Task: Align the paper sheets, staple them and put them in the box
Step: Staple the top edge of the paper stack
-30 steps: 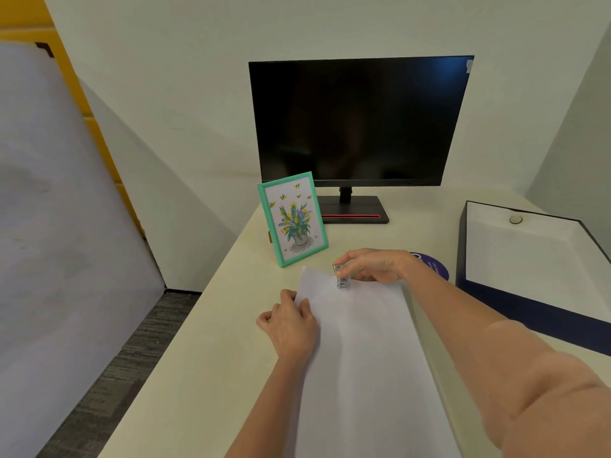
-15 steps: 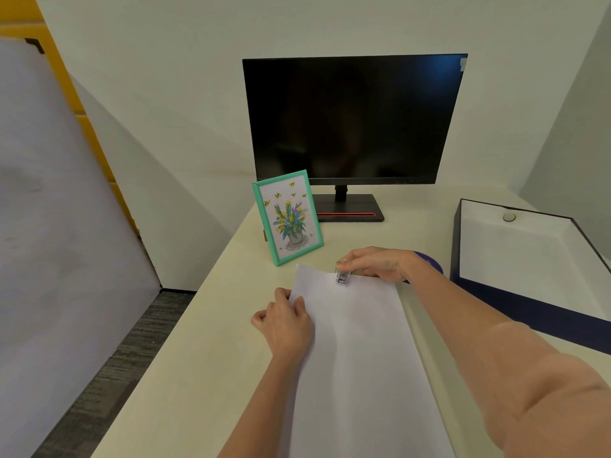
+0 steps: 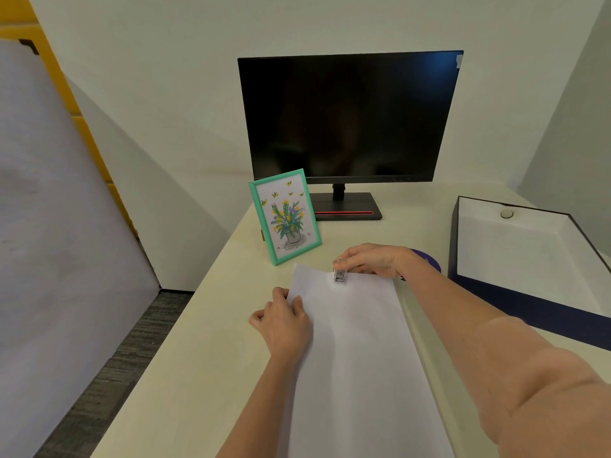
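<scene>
White paper sheets [image 3: 357, 352] lie stacked lengthwise on the cream desk [image 3: 185, 375] in front of me. My left hand [image 3: 284, 322] rests on the stack's left edge near its far corner, fingers curled and pressing down. My right hand [image 3: 373, 259] grips a small clear stapler [image 3: 340, 275] whose jaw sits over the far edge of the sheets. An open box [image 3: 529, 256], dark blue outside and white inside, lies at the right side of the desk.
A black monitor [image 3: 350, 117] stands at the back of the desk. A green picture frame [image 3: 285, 216] with a flower drawing leans just beyond the paper. A purple round object [image 3: 429, 261] lies behind my right wrist. The desk's left edge drops to grey carpet [image 3: 109, 385].
Both hands, the stapler and the sheets keep their places on the desk. Only my head view drifts slightly.
</scene>
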A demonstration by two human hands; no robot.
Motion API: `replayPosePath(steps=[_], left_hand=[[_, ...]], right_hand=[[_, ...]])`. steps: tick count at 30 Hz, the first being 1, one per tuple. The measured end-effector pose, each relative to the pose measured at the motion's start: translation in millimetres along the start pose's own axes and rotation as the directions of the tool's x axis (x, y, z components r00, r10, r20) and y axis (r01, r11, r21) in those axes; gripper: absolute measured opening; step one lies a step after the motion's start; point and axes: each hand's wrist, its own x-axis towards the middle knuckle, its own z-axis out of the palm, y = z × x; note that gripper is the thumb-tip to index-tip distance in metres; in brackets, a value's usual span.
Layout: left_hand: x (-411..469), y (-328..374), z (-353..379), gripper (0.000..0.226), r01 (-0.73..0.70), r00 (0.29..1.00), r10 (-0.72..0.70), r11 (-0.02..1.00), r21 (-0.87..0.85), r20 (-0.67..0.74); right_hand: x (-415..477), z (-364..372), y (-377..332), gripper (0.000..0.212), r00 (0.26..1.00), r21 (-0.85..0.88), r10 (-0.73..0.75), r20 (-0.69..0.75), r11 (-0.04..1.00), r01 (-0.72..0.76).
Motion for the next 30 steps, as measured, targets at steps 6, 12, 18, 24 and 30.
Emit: replayPosePath(steps=[6,12,18,24,30], left_hand=[[0.4,-2.5,1.5,0.003,-0.002,1.000,0.002,1.000,0.002,-0.001],[-0.8,0.8,-0.6,0.002,-0.001,1.000,0.001,1.000,0.002,0.001],[-1.5,2.6,-4.2,0.002,0.009,1.000,-0.009,1.000,0.001,0.009],[-2.1,3.1,-4.5,0.002,0.025,0.999,-0.025,1.000,-0.003,0.022],[-1.6,3.6,-5.0,0.002,0.029,0.999,-0.029,1.000,-0.002,0.033]], right_hand=[[-0.7,2.1,-1.7,0.050,1.000,-0.025,-0.005,-0.029,1.000,0.004],[1.2,9.9,3.0,0.028,0.996,0.048,-0.046,-0.073,0.998,0.050],[6.2,16.8,5.7,0.022,0.992,0.047,-0.098,-0.085,0.994,0.103],[-1.1,9.6,-3.9,0.031,0.998,-0.007,-0.037,-0.051,0.999,0.036],[-12.1,5.4,-8.3,0.047,0.999,-0.046,0.028,0.031,0.999,-0.027]])
